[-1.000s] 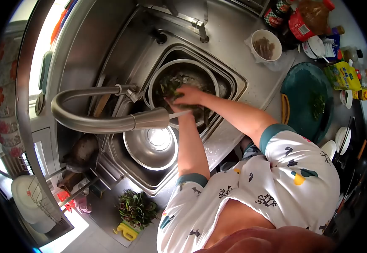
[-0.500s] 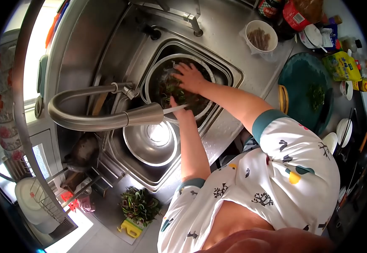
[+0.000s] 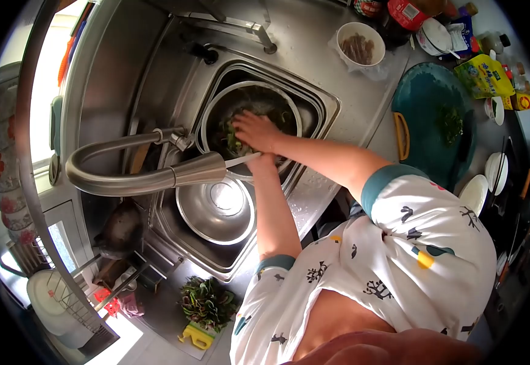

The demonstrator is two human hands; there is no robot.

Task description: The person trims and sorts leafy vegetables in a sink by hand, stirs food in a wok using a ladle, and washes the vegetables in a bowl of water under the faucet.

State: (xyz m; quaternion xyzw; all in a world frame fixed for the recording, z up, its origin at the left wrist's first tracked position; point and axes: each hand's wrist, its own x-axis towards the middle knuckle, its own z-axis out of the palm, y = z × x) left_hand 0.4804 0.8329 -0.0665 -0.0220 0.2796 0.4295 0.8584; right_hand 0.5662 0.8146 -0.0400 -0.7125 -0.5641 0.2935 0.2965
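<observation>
A round metal bowl (image 3: 297,115) stands in the sink, with leafy greens (image 3: 233,143) in water inside it. My right hand (image 3: 256,130) lies over the greens, palm down, fingers stretched out and slightly apart. My left hand (image 3: 261,160) is at the bowl's near side, just below the right one; its fingers are hidden by the right hand and the bowl. A stream of water runs from the faucet (image 3: 201,170) onto or beside my left wrist.
A second metal bowl (image 3: 209,224) sits in the near basin. A bunch of greens (image 3: 207,303) lies on the counter beside a yellow-handled tool (image 3: 196,336). Across the counter are a bowl of meat strips (image 3: 361,47), a green round board (image 3: 420,97), bottles and packets.
My right hand has moved left and down over the greens, nearer my left hand. My left hand's fingers have gone from partly visible to hidden. The whole view has shifted slightly.
</observation>
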